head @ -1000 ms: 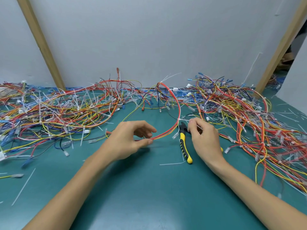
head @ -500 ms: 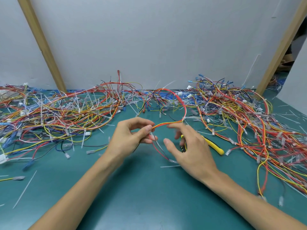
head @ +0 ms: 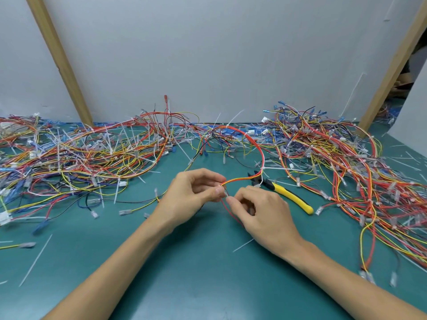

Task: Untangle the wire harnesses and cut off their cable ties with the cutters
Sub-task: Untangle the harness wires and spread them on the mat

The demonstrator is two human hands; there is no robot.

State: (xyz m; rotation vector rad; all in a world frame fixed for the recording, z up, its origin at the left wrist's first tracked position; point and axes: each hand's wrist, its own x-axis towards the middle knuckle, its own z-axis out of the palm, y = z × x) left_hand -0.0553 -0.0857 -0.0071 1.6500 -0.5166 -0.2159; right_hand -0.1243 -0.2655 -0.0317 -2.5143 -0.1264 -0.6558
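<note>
Red-yellow harness (head: 240,180) sits pinched by left hand (head: 194,195) and right hand (head: 265,213), likely for untangling; cutters (head: 291,195) lie idle alongside.

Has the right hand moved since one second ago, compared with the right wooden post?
Yes. The right hand went left, away from the right wooden post, off the cutters, to pinch the wire harness beside the left hand.

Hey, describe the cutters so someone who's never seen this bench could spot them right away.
On the green mat, look just past the right hand, at the inner edge of the right wire pile. The cutters lie flat there. They alone have thick yellow handles and a black head; everything around is thin wire.
</note>
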